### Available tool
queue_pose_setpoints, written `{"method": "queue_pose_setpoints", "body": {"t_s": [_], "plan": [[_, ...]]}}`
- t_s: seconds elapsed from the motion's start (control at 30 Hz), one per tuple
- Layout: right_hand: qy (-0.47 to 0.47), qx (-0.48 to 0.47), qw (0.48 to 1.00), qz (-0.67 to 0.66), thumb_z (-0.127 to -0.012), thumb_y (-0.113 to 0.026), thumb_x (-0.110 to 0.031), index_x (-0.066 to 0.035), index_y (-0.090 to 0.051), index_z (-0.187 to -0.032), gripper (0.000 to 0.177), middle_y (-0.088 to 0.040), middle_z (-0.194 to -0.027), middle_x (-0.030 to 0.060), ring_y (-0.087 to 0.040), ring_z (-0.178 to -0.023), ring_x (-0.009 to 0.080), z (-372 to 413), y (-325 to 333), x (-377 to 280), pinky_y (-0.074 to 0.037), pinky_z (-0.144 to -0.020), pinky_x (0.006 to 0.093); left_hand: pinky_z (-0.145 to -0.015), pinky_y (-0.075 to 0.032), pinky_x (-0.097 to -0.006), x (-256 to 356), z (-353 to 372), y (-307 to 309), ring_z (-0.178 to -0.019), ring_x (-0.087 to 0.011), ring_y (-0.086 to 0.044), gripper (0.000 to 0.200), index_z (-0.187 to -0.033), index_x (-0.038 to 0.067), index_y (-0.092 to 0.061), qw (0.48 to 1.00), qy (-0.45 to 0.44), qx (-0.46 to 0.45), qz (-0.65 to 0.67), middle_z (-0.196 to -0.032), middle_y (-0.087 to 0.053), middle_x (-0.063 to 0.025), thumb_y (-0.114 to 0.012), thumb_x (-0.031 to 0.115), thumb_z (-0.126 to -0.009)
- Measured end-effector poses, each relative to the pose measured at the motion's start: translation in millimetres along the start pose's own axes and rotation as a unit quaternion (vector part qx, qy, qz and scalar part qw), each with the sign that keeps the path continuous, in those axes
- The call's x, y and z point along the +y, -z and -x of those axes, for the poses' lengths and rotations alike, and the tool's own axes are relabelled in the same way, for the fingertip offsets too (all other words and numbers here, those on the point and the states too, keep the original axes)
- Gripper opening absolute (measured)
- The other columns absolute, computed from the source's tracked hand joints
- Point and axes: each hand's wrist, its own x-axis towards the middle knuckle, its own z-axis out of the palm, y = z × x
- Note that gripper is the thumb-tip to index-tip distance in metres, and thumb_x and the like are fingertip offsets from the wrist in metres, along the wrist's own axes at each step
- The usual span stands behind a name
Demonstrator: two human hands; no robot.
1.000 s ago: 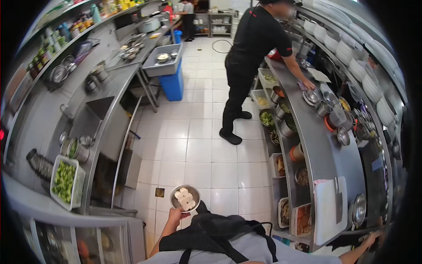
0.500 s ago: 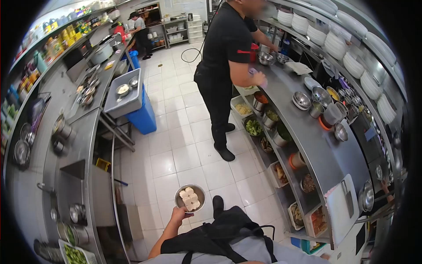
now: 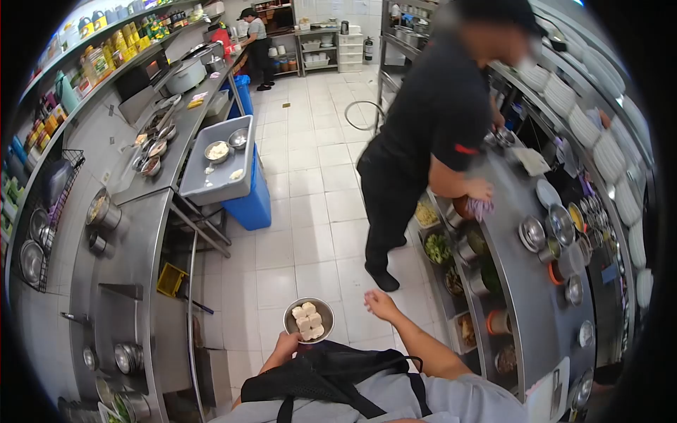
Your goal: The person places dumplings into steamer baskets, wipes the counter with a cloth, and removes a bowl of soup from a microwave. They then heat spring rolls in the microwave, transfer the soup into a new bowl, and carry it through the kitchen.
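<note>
My left hand [image 3: 285, 347] grips the near left rim of a round metal bowl [image 3: 289, 319], held in front of my body above the floor. Several pale, cream-coloured pieces [image 3: 308, 323] lie in the bowl. To the right of the bowl and apart from it, my right hand [image 3: 381, 304] is raised over the floor tiles, its fingers loosely curled and apart, with nothing seen in it.
A co-worker [image 3: 437, 120] in black stands ahead on the right, wiping the steel counter [image 3: 508, 282] with a purple cloth [image 3: 479, 206]. Food containers fill the shelves below. At left are a grey tub [image 3: 211, 187] on a blue bin [image 3: 248, 208] and a sink [image 3: 120, 310]. Another person [image 3: 258, 46] stands far back.
My right hand has come into view. The view has shifted, and the co-worker now appears nearer and further right, leaning over the counter. The bowl stays in my left hand.
</note>
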Motion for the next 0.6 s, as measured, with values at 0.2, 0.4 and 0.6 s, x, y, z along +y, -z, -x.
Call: {"method": "queue_pose_setpoints", "body": {"t_s": [0.2, 0.4, 0.6], "plan": [[0.001, 0.030, 0.994, 0.108, -0.092, -0.055, -0.020, -0.003, -0.059, -0.101, 0.020, -0.065, -0.078, 0.0093, -0.061, -0.065, 0.0136, -139.0, -15.5, -15.5, -0.049, -0.056, 0.0290, -0.061, -0.058, -0.0403, 89.3, -82.1, 60.3, -0.071, -0.0337, -0.068, 0.041, -0.108, -0.021, -0.050, 0.999, -0.010, 0.003, 0.050, -0.095, -0.063, -0.0252, -0.053, -0.002, -0.072], [-0.115, -0.207, 0.816, 0.527, -0.079, -0.052, -0.020, 0.000, -0.067, -0.080, 0.025, -0.067, -0.084, 0.0206, -0.067, -0.076, 0.0325, -99.1, 24.4, 125.4, -0.054, -0.069, 0.0419, -0.064, -0.062, -0.0413, 189.0, -179.7, 117.4, -0.081, -0.0341, -0.067, 0.035, -0.104, -0.021, -0.052, 0.997, 0.013, -0.043, 0.070, -0.096, -0.062, -0.0257, -0.053, -0.003, -0.074], [-0.317, -0.178, 0.858, 0.362, -0.074, -0.059, -0.018, 0.001, -0.068, -0.086, 0.024, -0.068, -0.090, 0.0201, -0.066, -0.090, 0.0304, -33.4, -21.5, 174.5, -0.053, -0.078, 0.0443, -0.064, -0.062, -0.0410, 298.0, -315.8, 130.5, -0.076, -0.0332, -0.068, 0.032, -0.103, -0.019, -0.054, 0.993, -0.038, -0.080, 0.071, -0.094, -0.064, -0.0238, -0.052, -0.003, -0.075]]}}
